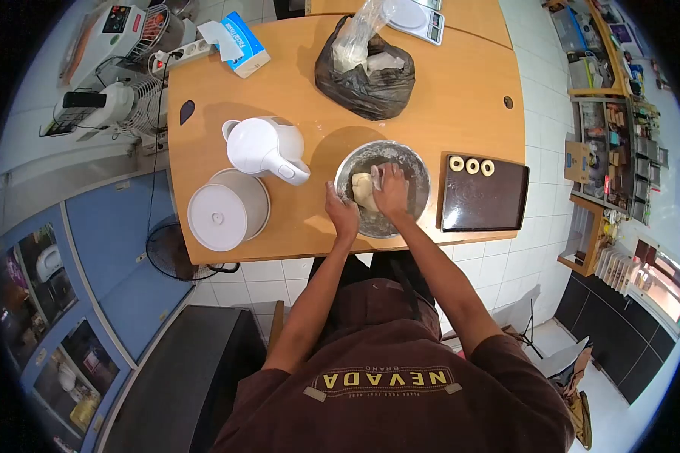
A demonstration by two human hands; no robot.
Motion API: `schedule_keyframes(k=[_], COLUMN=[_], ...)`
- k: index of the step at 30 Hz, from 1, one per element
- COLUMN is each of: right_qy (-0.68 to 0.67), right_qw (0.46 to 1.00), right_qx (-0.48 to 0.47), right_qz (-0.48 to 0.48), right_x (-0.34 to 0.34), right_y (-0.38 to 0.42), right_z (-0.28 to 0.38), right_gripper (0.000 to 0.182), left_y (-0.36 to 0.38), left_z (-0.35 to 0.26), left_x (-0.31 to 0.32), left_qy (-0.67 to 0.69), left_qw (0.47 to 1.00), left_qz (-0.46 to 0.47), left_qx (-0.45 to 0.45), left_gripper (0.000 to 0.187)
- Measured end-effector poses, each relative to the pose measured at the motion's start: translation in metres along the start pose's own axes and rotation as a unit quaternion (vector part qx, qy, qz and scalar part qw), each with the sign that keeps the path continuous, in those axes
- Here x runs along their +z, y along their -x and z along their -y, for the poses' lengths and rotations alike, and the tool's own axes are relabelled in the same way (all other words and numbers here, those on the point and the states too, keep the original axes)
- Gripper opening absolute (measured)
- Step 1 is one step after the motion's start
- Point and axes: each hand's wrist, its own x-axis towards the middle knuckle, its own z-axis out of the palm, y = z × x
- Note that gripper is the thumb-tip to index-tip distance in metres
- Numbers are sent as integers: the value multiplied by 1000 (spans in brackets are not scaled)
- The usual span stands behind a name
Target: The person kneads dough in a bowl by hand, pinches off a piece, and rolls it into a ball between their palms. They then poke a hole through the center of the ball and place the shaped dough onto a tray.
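A lump of pale dough [364, 192] lies in a round metal bowl [418, 162] whose inside is dusted with flour. My right hand [391, 190] is inside the bowl, its fingers bent over the right side of the dough. At the bowl's left rim is my left hand [342, 214], with its fingers bent against the rim and the thumb near the dough. Flour whitens the fingers of both hands. The underside of the dough is hidden.
A white pitcher [264, 147] and a lidded white container [219, 217] stand left of the bowl. A dark tray [485, 200] with three dough rings is at right. Behind are a black plastic bag [385, 94], a white scale [412, 16] and a tissue pack [243, 47].
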Motion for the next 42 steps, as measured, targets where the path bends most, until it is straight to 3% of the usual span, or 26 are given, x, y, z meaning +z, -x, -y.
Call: schedule_keyframes(k=[2,4,5,8,11,17,23,26,29,32,35,38,42], right_qy=[63,90,105,95,84,116,97,72,-78,-117,-38,25,-85], right_qw=[996,994,993,994,995,993,994,997,997,988,990,987,980], right_qx=[56,51,48,-15,23,-10,-29,-25,-16,-83,-122,-65,-30], right_qz=[4,18,24,-48,53,23,-35,-31,-14,-52,64,147,177], right_x=[10,11,10,29,18,22,33,28,22,-3,-16,-30,-35], right_y=[0,3,4,13,9,-17,-27,-23,-15,-8,7,17,25], right_z=[22,32,36,16,19,4,-9,-6,-13,-19,-35,-18,-10], right_gripper=[39,42,43,33,43,25,24,24,36,56,73,85,84], left_y=[0,-1,2,-3,2,7,9,3,7,4,2,5,8], left_z=[-1,0,-1,-38,-32,-7,-6,-17,-4,-4,-7,-4,-9], left_x=[-1,-2,0,-17,-11,-6,-4,-8,-1,-4,-4,-3,-4], left_qy=[7,15,-22,57,25,-61,-31,20,-37,12,-7,-1,37], left_qw=[1000,999,999,996,999,998,999,999,999,1000,1000,1000,999], left_qz=[2,14,-21,54,23,11,3,37,-18,9,-1,-10,-11], left_qx=[-10,-26,28,-50,-27,2,11,-31,32,-24,-2,12,-4], left_gripper=[66,66,65,64,65,68,70,71,71,73,71,70,69])
